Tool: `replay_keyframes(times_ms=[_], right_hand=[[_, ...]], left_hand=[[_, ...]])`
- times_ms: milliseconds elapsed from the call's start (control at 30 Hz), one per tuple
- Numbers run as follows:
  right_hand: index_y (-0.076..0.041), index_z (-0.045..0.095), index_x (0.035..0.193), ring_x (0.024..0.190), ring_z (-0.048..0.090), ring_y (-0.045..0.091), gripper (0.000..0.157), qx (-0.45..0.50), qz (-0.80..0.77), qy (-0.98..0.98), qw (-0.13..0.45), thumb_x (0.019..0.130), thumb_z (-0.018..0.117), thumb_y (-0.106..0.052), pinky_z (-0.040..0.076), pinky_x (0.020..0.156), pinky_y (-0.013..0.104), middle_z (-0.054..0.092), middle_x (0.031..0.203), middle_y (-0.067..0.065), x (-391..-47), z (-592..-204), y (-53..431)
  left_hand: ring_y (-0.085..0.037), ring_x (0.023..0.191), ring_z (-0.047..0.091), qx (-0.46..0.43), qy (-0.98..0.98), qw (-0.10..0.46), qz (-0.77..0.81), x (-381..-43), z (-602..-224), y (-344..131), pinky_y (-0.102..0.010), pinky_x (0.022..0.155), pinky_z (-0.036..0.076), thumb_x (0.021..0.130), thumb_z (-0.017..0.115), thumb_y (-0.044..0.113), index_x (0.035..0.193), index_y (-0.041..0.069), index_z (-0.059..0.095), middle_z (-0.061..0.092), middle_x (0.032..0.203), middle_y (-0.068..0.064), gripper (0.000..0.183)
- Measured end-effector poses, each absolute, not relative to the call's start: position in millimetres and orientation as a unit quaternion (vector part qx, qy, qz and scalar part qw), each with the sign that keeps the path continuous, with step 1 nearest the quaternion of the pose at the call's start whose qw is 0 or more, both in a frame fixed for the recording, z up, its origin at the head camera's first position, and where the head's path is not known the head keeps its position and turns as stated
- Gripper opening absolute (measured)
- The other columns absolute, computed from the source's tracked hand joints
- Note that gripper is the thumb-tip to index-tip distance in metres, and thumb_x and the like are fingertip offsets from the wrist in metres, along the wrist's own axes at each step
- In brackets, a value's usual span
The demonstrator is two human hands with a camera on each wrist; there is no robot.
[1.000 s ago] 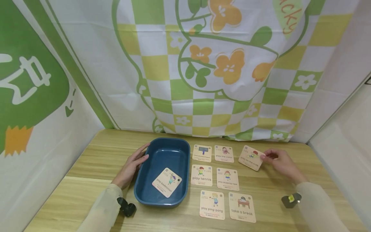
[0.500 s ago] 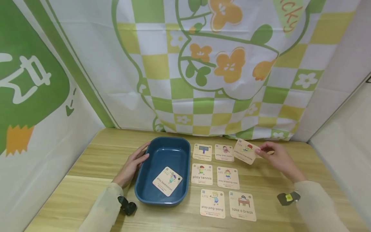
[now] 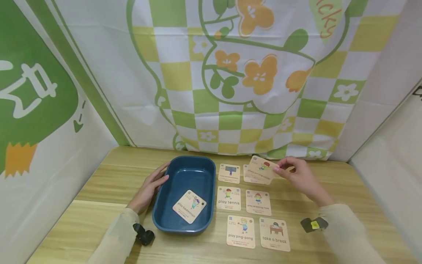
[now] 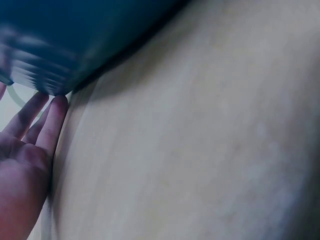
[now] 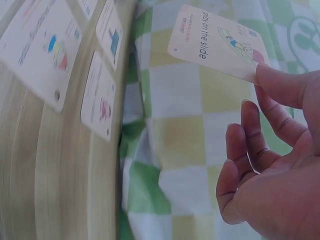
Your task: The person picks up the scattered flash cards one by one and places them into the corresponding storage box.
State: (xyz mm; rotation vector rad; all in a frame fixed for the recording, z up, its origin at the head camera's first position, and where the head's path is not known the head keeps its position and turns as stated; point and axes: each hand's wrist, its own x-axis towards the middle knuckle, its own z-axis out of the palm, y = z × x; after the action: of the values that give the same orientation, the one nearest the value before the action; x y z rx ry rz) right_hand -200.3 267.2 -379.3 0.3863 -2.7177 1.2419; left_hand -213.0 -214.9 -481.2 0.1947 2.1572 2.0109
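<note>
Slide card [image 3: 261, 169] hangs above another card [image 5: 99, 97] on the wooden table [image 3: 99, 190]; I have it pinched in the right hand [image 3: 298, 178]. Extended left-hand fingers [image 4: 51, 125] touch the blue tray [image 3: 182, 179]. Checked cloth [image 3: 230, 121] hangs behind, pale walls [image 3: 95, 137] flanking.

We reach our left forearm [image 3: 115, 234] and right forearm [image 3: 347, 231] forward, well apart. Our left hand [image 3: 149, 189] has its fingers [image 4: 52, 127] nearly straight, left thumb [image 3: 161, 181] apart from them; our right hand [image 3: 300, 178] pinches between right thumb [image 5: 282, 86] and forefinger [image 5: 281, 119], its other three fingers [image 5: 254, 137] loosely bent.
</note>
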Motion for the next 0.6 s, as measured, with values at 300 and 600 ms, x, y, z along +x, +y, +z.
replay_keyframes(times_ms=[300, 600], right_hand=[[-0.006, 0.069, 0.092, 0.089, 0.056, 0.021, 0.012, 0.153, 0.440, -0.883, 0.052, 0.095, 0.074, -0.017, 0.041, 0.080, 0.038, 0.067, 0.090, 0.004, -199, -380, 239], [-0.009, 0.070, 0.090, 0.092, 0.056, 0.022, 0.010, 0.173, 0.460, -0.869, 0.044, 0.093, 0.075, -0.017, 0.039, 0.082, 0.041, 0.067, 0.091, 0.003, -197, -376, 213]], left_hand=[[-0.039, 0.151, 0.021, 0.062, 0.729, 0.095, 0.675, -213, -480, -214, -0.056, 0.118, 0.020, 0.107, 0.052, 0.030, 0.161, 0.021, 0.031, 0.019, 0.166, -0.018, 0.059], [-0.038, 0.152, 0.018, 0.059, 0.729, 0.094, 0.675, -213, -480, -214, -0.057, 0.119, 0.016, 0.107, 0.052, 0.030, 0.161, 0.021, 0.031, 0.018, 0.167, -0.017, 0.058]])
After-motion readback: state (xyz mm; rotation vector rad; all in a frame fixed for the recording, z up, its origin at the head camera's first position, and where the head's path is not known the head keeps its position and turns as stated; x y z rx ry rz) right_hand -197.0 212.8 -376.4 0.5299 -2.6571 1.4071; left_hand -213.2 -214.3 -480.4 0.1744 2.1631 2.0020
